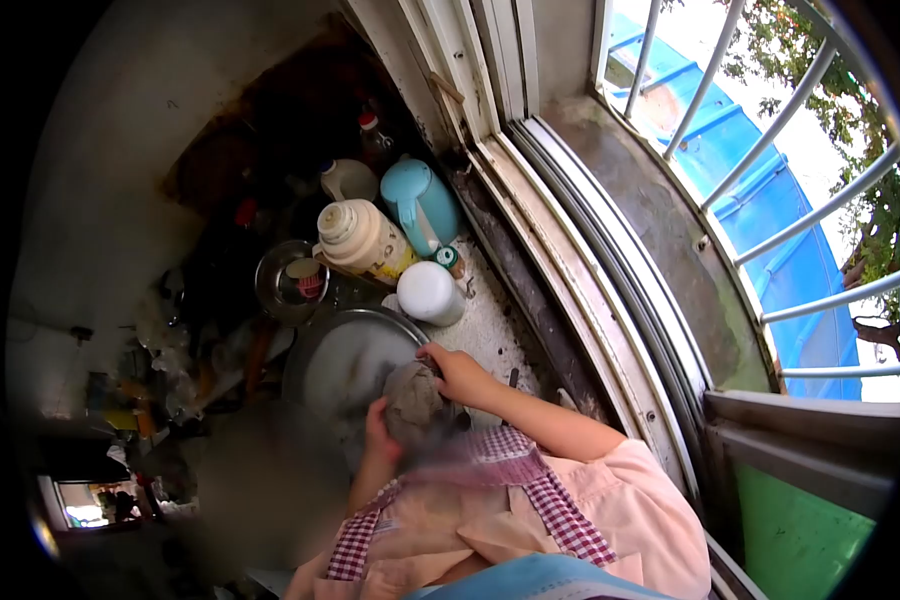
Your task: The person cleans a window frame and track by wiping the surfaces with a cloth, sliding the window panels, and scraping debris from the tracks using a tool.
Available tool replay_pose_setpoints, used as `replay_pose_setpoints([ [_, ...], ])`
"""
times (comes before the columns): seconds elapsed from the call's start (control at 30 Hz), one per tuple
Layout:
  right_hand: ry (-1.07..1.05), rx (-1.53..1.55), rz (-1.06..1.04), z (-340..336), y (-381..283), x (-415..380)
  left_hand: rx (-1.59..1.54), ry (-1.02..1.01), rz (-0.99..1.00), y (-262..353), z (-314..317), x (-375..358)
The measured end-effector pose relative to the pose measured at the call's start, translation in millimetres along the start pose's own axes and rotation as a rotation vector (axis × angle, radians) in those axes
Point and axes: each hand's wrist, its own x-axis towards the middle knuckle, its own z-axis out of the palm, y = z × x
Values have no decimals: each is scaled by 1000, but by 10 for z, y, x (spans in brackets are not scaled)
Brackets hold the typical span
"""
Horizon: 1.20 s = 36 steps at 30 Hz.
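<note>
Between my two hands is a greyish-brown crumpled lump (415, 400), perhaps a cloth; its material is hard to tell. My right hand (452, 374) grips its upper right side with bent fingers. On its lower left side, my left hand (378, 432) presses with the fingers partly hidden. Both hands are over the right edge of a large round metal basin (342, 350), close to my checked apron. The inside of the basin looks grey and blurred.
Beyond the basin stand a white lidded jar (430, 293), a cream thermos (362, 238), a light blue jug (420, 200) and a small green-capped jar (449, 262). A metal bowl (282, 284) holds a cup. A window frame (570, 290) with bars runs along the right.
</note>
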Motion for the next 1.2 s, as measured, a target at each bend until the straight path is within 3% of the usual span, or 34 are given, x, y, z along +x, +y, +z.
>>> replay_pose_setpoints([
  [0.1,138,-245,-347,500,275,104,34,165,76,100,-324,-120],
  [0.2,73,96,-153,837,19,68,154,282,278,298,-197,-431],
  [0.3,-106,579,266,927,-370,-10,441,296,486,381,-136,-620],
  [0.37,-153,344,184,961,-273,-27,653,349,542,366,-54,-649],
  [0.43,-162,262,164,850,-219,4,610,376,531,360,-78,-623],
  [0.57,44,698,345,522,-250,-110,438,394,482,444,-226,-510],
  [0.67,152,974,294,192,-144,-326,692,417,485,603,-386,-535],
  [0.73,247,922,339,-113,-286,-504,765,423,451,629,-451,-597],
  [0.83,499,1061,249,-373,-470,-749,683,345,409,622,-375,-551],
  [0.9,534,1105,110,-541,-400,-921,559,261,347,513,-231,-505],
  [0.97,780,965,115,-643,-474,-1044,801,109,265,382,-4,-340],
  [1.0,789,924,75,-714,-461,-1113,923,31,223,304,120,-228],
  [1.13,848,893,41,-809,-504,-1239,1560,-289,462,-110,579,502],
  [1.2,904,826,73,-839,-383,-1239,1740,-284,698,-259,652,835],
])
